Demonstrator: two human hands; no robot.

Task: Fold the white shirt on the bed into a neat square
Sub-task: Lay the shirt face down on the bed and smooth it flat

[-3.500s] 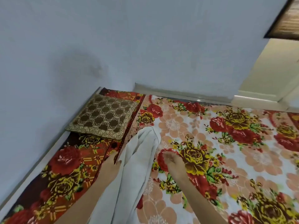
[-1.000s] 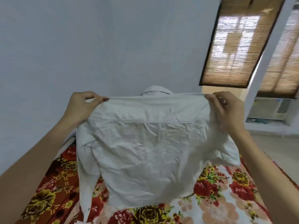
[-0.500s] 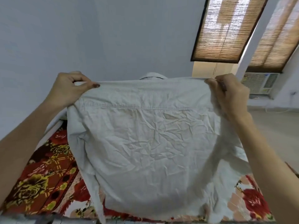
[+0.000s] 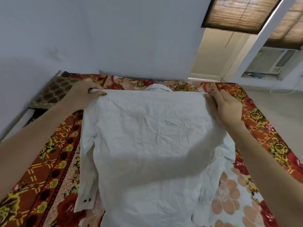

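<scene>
The white shirt (image 4: 147, 145) is spread back side up over the floral bed sheet (image 4: 49, 169), collar at the far end. My left hand (image 4: 85, 93) pinches its left shoulder. My right hand (image 4: 226, 108) pinches the right shoulder. The left sleeve lies straight down the shirt's left side, its cuff (image 4: 85, 202) showing two dark buttons. The right sleeve is bunched beside the body at the right. The shirt's bottom hem runs out of view at the lower edge.
A brown patterned pillow (image 4: 52, 94) lies at the bed's far left corner against the blue wall. The bed's right edge drops to a pale floor. An air conditioner unit (image 4: 270, 61) sits by the right wall under bamboo blinds.
The shirt, held up in the air by both shoulders before, has come down and now lies spread on the bed. My view has tilted downward. Both hands keep their hold.
</scene>
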